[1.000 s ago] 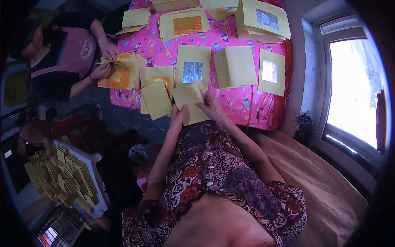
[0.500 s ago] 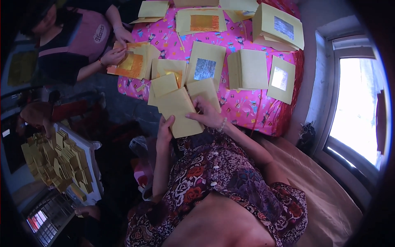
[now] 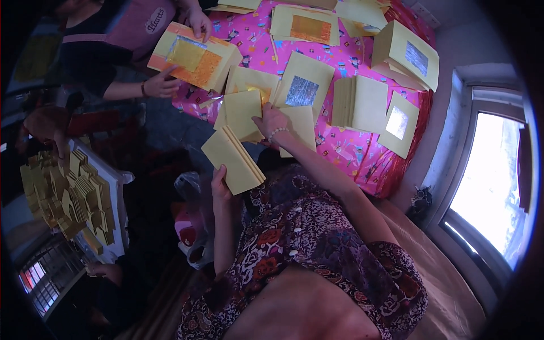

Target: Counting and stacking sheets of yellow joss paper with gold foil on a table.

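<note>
My left hand [image 3: 221, 182] grips a small stack of folded yellow paper [image 3: 233, 161] by its lower left edge, thumb on top. The stack is tilted, with its layered folds along the upper right side. Beyond it, my right hand [image 3: 273, 123] reaches to the near edge of the table. Its thumb and bent fingers are at the right edge of a plain yellow paper sheet [image 3: 242, 115]; the fingertips are partly hidden. Under that sheet lies yellow paper with orange-gold foil [image 3: 252, 80]. Another plain yellow sheet [image 3: 300, 127] lies right of my wrist.
A pink patterned cloth covers the table [image 3: 345, 156]. On it lie silver-foil paper [image 3: 303, 90], a thick yellow stack [image 3: 371, 102] and more foil sheets. At far left, a co-worker's hands [image 3: 161, 84] handle orange-foil paper [image 3: 195, 56]. A side table [image 3: 122, 207] holds many folded papers.
My right hand has left the stack and moved up to the papers on the table. My left hand keeps the stack, now tilted. The co-worker's hands have spread apart. The view has shifted.
</note>
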`<move>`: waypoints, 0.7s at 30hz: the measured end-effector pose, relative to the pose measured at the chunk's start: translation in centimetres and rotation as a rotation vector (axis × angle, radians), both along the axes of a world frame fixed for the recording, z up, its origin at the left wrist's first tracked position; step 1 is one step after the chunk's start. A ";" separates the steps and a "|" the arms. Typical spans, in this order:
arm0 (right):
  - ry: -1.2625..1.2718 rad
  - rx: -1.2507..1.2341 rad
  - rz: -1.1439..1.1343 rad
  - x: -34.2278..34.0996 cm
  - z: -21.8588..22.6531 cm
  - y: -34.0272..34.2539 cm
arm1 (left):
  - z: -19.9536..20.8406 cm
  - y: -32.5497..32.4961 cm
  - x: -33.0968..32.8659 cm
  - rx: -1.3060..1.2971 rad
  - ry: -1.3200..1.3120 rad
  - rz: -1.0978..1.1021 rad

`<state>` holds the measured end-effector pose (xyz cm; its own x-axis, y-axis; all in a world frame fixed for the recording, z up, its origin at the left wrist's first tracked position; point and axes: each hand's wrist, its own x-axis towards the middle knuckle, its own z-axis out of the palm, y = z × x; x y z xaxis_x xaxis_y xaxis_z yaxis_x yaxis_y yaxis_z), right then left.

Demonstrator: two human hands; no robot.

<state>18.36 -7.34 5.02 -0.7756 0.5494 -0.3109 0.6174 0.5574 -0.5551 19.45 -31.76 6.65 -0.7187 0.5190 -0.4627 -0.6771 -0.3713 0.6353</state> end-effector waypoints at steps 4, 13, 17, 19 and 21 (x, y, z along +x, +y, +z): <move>-0.070 0.024 -0.010 -0.8 -0.4 -0.2 | 0.3 0.3 0.7 -0.001 -0.003 0.016; -0.192 -0.036 -0.040 -1.3 -0.8 0.5 | -0.5 -0.4 0.3 0.009 -0.045 -0.005; -0.199 -0.045 -0.054 -1.4 -0.7 0.5 | -0.9 -0.5 0.1 -0.004 -0.050 -0.024; -0.203 -0.033 -0.068 -1.2 -0.5 0.8 | -1.1 -0.2 0.4 0.006 -0.073 -0.012; -0.190 -0.039 -0.055 -1.3 -0.5 0.9 | -0.9 0.1 0.5 -0.008 -0.064 -0.004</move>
